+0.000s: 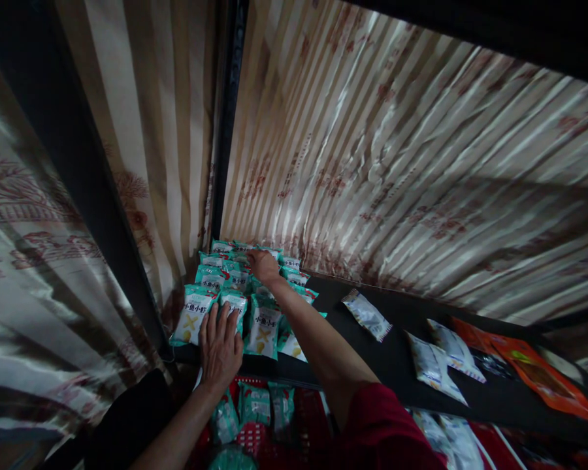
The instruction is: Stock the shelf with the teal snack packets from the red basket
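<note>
Rows of green-and-white snack packets (pixel 195 314) stand packed on a black shelf (pixel 323 290), in its left corner. My left hand (pixel 219 346) lies over the front row, fingers spread and resting on the face of one snack packet (pixel 234 303). Reaching over the rows, my right hand (pixel 263 264) is at the back, its fingers curled closed at the top of a green snack packet (pixel 242 248). Its fingertips are partly hidden. Another front snack packet (pixel 263 326) leans upright between my two arms.
Below the shelf edge, a red basket (pixel 255 434) holds more green packets. White packets (pixel 367 314) and orange packages (pixel 543 369) lie along the shelf to the right. Patterned curtains (pixel 372 150) hang behind and at left, beside dark metal posts (pixel 225 124).
</note>
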### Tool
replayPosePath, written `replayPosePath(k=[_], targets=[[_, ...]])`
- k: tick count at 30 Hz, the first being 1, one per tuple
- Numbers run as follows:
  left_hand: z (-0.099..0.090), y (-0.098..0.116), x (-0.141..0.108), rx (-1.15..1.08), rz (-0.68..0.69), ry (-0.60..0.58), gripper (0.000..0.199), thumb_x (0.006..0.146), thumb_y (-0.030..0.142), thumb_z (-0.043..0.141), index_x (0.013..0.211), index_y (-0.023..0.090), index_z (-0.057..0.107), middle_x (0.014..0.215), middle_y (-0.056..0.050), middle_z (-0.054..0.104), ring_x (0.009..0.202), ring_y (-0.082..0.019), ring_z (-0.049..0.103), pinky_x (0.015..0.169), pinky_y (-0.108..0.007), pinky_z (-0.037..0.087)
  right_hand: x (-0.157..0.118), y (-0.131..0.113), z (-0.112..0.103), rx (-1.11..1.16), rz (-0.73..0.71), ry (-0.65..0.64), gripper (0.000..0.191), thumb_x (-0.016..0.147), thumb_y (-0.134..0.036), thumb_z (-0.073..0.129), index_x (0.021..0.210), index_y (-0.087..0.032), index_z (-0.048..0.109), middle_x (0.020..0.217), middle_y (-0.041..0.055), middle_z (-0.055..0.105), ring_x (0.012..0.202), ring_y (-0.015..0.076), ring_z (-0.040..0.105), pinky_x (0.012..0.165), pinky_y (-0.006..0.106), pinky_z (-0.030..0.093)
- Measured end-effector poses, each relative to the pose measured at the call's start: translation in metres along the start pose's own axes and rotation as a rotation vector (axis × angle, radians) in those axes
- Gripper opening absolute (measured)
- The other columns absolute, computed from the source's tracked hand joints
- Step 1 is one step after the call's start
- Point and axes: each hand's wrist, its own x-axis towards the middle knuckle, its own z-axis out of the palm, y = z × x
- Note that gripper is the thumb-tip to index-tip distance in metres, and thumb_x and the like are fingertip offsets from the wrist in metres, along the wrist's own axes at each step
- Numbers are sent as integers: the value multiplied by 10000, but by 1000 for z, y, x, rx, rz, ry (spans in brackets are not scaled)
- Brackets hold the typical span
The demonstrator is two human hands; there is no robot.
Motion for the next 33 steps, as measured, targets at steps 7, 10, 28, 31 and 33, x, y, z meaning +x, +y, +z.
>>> replayPosePath(k=[7,10,28,31,33], targets=[[4,-2,0,46,21,2,448,812,153,458,1253,185,532,1404,-92,448,1377,-277,248,1112,-485,218,19,3,2,-75,-26,-70,294,895,-219,440,1103,-216,646,1062,93,688,1081,220,571,887,300,440],[5,-2,0,43,20,6,448,808,147,465,1249,184,537,1406,-87,447,1380,-278,241,1121,-481,199,22,3,4,-76,-44,-84,293,896,-264,450,1117,-234,640,1062,87,687,1094,230,564,860,305,457],[8,-3,2,49,22,18,463,801,143,466,1258,190,528,1406,-84,447,1379,-284,241,1113,-490,206,33,1,12,68,-87,-43,254,878,-401,523,1074,-302,649,1044,-23,700,1007,121,611,894,210,430],[7,-3,2,48,31,25,459,801,149,466,1253,187,531,1397,-88,458,1376,-284,248,1112,-489,207,35,4,11,67,-80,-44,265,882,-397,512,1095,-304,640,1062,-20,697,1014,129,614,889,213,430],[6,-2,2,56,30,25,455,802,151,462,1250,184,533,1396,-91,458,1375,-284,251,1111,-488,208,36,6,9,53,-52,-34,290,909,-388,454,1127,-300,623,1108,-6,682,1048,145,603,889,231,433]])
